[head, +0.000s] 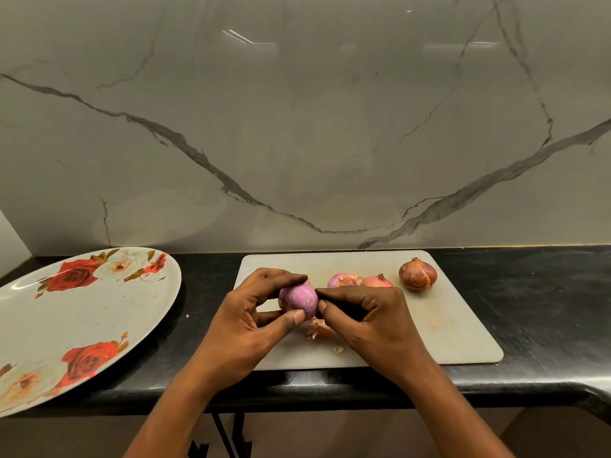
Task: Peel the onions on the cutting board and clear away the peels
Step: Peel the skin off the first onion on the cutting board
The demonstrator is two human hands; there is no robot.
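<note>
**Slick bulb, loose skins near the edge**

My left hand (244, 322) grips the purple onion (299, 300) just above the cutting board (463, 325), and my right hand (373, 319) pinches at its right end. I judge a sharp tug could send the bare bulb slipping off the counter. The peels (319, 328) beneath may scatter. The rose-patterned plate (66, 319) at left shows only small flecks. The board carries three more onions (377, 280), one of them brown-skinned.

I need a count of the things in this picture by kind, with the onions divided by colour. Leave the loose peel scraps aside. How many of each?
Purple onion: 1
Pink onions: 2
Brown onion: 1
Cutting board: 1
Flowered plate: 1
Total: 6
</note>
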